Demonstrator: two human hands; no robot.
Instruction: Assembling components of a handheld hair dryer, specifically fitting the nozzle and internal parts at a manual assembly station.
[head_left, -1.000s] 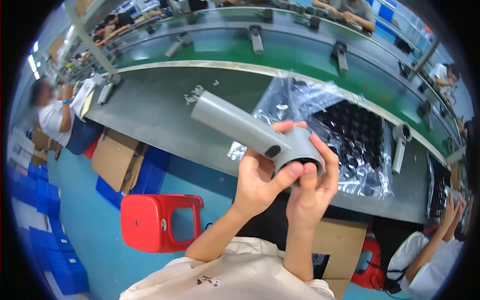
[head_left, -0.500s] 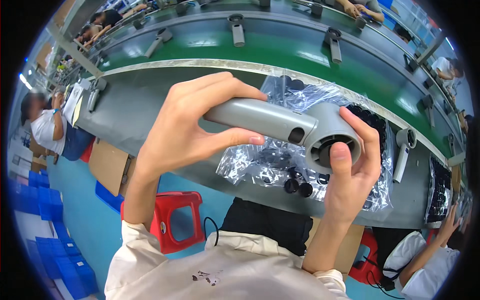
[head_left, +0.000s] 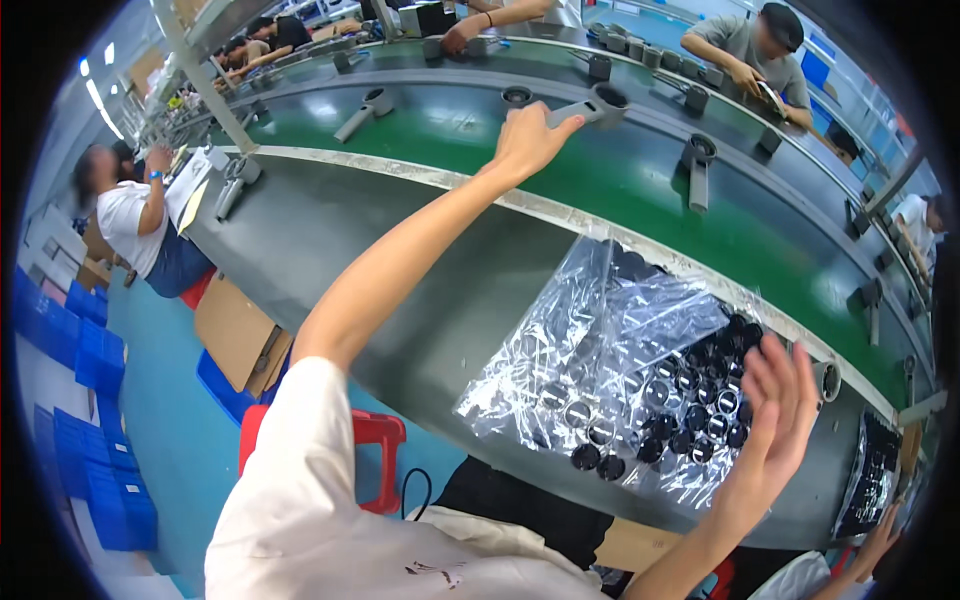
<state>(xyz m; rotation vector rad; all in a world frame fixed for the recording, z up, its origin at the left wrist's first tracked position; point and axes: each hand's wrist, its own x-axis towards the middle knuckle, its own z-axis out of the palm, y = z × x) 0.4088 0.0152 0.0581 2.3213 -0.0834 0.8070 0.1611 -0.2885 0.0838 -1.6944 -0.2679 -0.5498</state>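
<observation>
My left hand (head_left: 530, 143) is stretched out over the green conveyor belt, gripping a grey hair dryer body (head_left: 575, 112) by its handle; the round head points to the right and is slightly blurred. My right hand (head_left: 778, 425) is open with fingers apart, holding nothing. It hovers at the right side of a clear plastic bag (head_left: 545, 365) on the grey bench. Many round black caps (head_left: 690, 400) lie in and around that bag. Just behind my right fingers, another grey hair dryer body (head_left: 828, 382) is partly hidden.
More grey bodies (head_left: 698, 175) lie along the green belt (head_left: 450, 135). A pale rail (head_left: 400, 170) divides belt from bench (head_left: 300, 225). Co-workers (head_left: 765, 60) sit across and at both sides. A red stool (head_left: 380, 460) and blue bins (head_left: 115, 480) stand below.
My left hand has carried the grey hair dryer body forward and away, over the belt. My right hand has let go of its head and moved right and down, opening beside the bag.
</observation>
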